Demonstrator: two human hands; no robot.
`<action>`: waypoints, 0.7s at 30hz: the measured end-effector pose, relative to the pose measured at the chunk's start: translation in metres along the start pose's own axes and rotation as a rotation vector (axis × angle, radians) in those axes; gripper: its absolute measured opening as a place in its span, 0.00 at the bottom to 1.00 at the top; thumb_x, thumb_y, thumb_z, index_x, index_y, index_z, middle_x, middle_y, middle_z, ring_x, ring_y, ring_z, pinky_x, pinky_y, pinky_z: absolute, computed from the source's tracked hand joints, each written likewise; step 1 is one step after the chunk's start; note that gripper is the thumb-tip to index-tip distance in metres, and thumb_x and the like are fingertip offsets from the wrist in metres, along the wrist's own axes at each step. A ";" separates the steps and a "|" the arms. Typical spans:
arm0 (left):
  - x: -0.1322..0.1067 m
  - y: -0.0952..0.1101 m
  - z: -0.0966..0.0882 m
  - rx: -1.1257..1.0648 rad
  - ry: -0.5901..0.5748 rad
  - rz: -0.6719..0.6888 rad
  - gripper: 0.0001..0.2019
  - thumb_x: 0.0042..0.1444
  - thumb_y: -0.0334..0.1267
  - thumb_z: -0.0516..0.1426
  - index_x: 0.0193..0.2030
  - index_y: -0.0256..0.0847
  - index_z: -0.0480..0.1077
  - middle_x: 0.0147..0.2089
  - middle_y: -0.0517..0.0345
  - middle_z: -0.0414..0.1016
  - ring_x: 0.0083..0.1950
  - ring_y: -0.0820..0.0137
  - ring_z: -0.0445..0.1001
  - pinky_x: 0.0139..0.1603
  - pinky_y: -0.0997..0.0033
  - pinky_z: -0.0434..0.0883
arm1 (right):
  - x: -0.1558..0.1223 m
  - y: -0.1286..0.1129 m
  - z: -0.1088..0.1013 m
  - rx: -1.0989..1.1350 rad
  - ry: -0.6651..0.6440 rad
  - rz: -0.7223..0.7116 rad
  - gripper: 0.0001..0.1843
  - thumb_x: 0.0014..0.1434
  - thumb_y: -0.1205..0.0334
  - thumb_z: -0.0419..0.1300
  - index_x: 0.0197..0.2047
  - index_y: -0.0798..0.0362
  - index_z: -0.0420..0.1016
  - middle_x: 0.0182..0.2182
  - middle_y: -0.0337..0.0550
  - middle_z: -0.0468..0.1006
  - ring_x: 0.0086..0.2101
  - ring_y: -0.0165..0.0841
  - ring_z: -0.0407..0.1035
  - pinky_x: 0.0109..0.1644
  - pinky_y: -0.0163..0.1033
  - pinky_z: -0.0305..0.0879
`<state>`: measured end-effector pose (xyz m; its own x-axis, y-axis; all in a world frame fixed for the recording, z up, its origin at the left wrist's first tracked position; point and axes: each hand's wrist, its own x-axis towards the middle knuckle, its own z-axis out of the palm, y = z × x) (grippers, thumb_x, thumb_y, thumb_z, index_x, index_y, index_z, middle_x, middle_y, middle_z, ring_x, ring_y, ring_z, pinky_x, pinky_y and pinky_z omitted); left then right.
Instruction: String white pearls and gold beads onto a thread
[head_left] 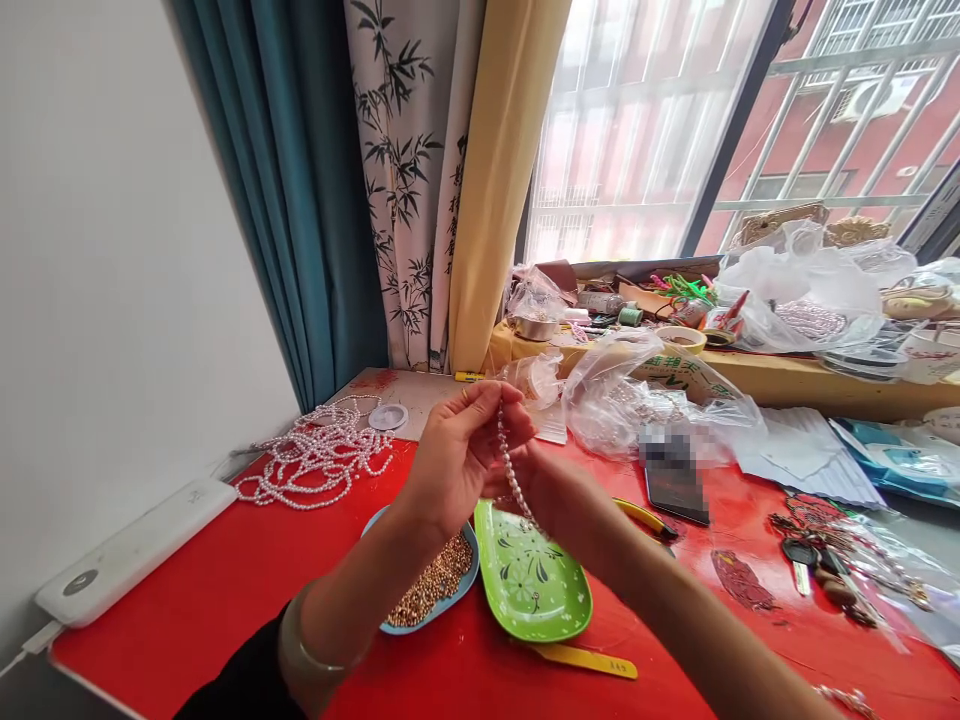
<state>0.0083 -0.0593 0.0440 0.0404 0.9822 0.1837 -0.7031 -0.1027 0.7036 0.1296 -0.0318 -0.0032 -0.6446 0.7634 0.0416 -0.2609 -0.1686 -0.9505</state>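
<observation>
My left hand [465,440] is raised above the dishes, its thumb and index finger pinched on the top of a pearl bead strand [511,472]. From that pinch the strand hangs in a slight curve across the front of my right hand [549,488]. My right hand is close against the left, slightly blurred, with its fingers mostly hidden. Below the left wrist is a blue dish [471,572] of small gold beads [433,588]. A green floral tray [536,590] lies under the right hand, partly covered by it.
Loose pearl strands [322,455] and a small clear spool [388,416] lie at left, near a white power strip [135,550]. A yellow strip [589,660] touches the tray's front. Yellow-handled pliers [645,520], a phone [675,485], keys [801,565] and plastic bags [652,390] lie right.
</observation>
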 end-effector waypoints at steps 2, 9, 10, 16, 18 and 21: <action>0.004 0.003 -0.001 -0.054 0.076 0.046 0.11 0.57 0.29 0.53 0.26 0.33 0.72 0.21 0.60 0.70 0.23 0.77 0.71 0.32 0.76 0.73 | -0.013 0.016 0.007 0.128 -0.024 0.109 0.21 0.56 0.45 0.54 0.37 0.56 0.73 0.33 0.49 0.79 0.33 0.33 0.74 0.42 0.41 0.65; 0.007 0.018 -0.008 -0.142 0.187 0.240 0.13 0.58 0.25 0.51 0.25 0.31 0.70 0.18 0.65 0.59 0.15 0.86 0.54 0.12 0.88 0.50 | -0.037 0.009 0.040 0.424 -0.067 0.251 0.16 0.61 0.57 0.52 0.43 0.58 0.75 0.39 0.48 0.79 0.39 0.29 0.74 0.46 0.34 0.64; 0.007 0.021 -0.008 -0.142 0.200 0.264 0.13 0.58 0.25 0.50 0.24 0.30 0.70 0.18 0.65 0.58 0.15 0.85 0.53 0.11 0.88 0.50 | -0.039 0.008 0.043 0.453 -0.072 0.265 0.16 0.60 0.57 0.53 0.44 0.59 0.75 0.39 0.49 0.79 0.39 0.30 0.74 0.46 0.34 0.64; 0.001 0.036 -0.006 -0.158 0.236 0.271 0.14 0.60 0.25 0.49 0.25 0.30 0.69 0.19 0.66 0.55 0.16 0.85 0.51 0.10 0.88 0.49 | -0.048 0.009 0.055 0.562 -0.111 0.320 0.18 0.61 0.57 0.54 0.44 0.61 0.76 0.42 0.54 0.79 0.42 0.35 0.74 0.48 0.36 0.63; -0.003 0.040 -0.003 -0.167 0.237 0.243 0.15 0.61 0.26 0.48 0.25 0.30 0.69 0.19 0.66 0.55 0.15 0.85 0.50 0.10 0.88 0.48 | -0.050 0.009 0.057 0.557 -0.124 0.338 0.18 0.61 0.57 0.53 0.43 0.61 0.76 0.42 0.54 0.79 0.42 0.35 0.74 0.47 0.36 0.63; -0.009 0.045 0.001 -0.178 0.222 0.207 0.16 0.62 0.27 0.46 0.25 0.30 0.68 0.19 0.66 0.55 0.15 0.85 0.50 0.10 0.89 0.48 | -0.052 0.008 0.060 0.524 -0.131 0.367 0.17 0.60 0.57 0.54 0.42 0.61 0.77 0.40 0.54 0.80 0.40 0.34 0.75 0.45 0.36 0.63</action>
<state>-0.0230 -0.0730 0.0751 -0.2572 0.9558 0.1426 -0.7937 -0.2931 0.5330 0.1181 -0.1099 0.0054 -0.8322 0.5214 -0.1889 -0.3013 -0.7111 -0.6353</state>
